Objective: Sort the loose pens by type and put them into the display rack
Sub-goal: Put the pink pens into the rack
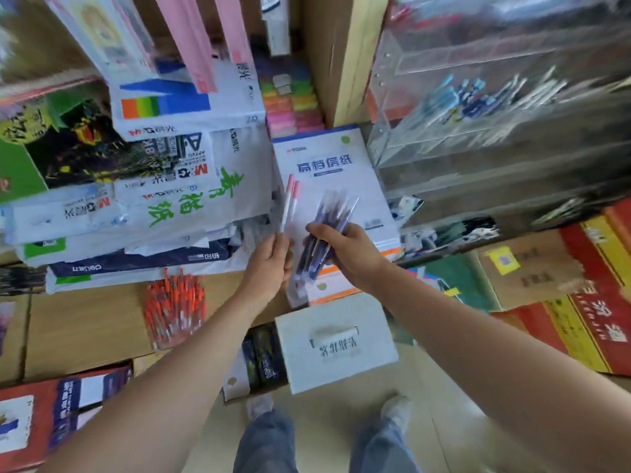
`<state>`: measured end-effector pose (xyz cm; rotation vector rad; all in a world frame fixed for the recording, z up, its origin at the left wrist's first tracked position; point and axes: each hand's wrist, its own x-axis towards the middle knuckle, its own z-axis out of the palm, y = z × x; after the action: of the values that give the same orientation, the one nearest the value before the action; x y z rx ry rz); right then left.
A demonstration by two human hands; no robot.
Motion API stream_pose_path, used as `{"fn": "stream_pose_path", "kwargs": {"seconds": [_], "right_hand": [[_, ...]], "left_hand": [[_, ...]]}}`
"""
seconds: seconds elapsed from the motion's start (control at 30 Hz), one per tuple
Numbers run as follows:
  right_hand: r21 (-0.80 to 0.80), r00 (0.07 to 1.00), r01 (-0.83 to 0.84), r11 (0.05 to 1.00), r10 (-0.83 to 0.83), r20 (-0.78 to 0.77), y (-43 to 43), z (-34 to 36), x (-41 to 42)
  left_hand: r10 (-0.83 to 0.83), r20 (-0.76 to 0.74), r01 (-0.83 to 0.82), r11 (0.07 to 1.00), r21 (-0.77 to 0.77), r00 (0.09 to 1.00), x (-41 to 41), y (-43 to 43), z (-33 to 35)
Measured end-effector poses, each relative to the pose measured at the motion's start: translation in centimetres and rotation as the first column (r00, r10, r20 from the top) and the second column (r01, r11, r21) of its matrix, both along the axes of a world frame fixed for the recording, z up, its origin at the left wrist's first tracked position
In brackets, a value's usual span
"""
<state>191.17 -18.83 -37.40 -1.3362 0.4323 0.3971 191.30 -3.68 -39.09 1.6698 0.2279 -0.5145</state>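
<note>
While rack (495, 107) blurs, hands grip pink pens (289, 203), dark pens (324, 233).

I see the display rack (495, 107) at upper right, stacked paper packs (191, 107) to its left. Below the packs, a bundle of pens (174, 305) lies on cardboard boxes (85, 329); a small box (336, 343) sits right of it.

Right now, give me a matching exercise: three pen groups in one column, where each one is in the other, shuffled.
Things:
1. two pink-capped white pens
2. bundle of dark purple pens
3. bunch of orange-red pens

Places:
A. lying on a cardboard box
B. in the left hand
C. in the right hand

Pairs: 1-B, 2-C, 3-A
</note>
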Motion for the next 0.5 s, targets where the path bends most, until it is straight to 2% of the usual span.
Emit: {"fn": "stream_pose_path", "kwargs": {"seconds": [0.17,0.27,0.5], "right_hand": [[-0.013,1.000,0.027,1.000,-0.027,0.009,-8.9,2.9,-1.4],[-0.050,0.997,0.073,0.996,-0.073,-0.003,-14.2,3.6,-2.2],[-0.114,0.972,0.227,0.967,-0.232,-0.033,-23.5,4.0,-2.9]], "left_hand": [[0.043,0.153,-0.048,0.998,0.031,0.987,-1.4,-9.3,3.7],[-0.025,0.234,0.006,0.997,0.079,0.972,-1.6,-14.3,5.3],[-0.158,0.136,0.154,0.987,0.039,0.978,-0.9,-23.2,6.2]]}}
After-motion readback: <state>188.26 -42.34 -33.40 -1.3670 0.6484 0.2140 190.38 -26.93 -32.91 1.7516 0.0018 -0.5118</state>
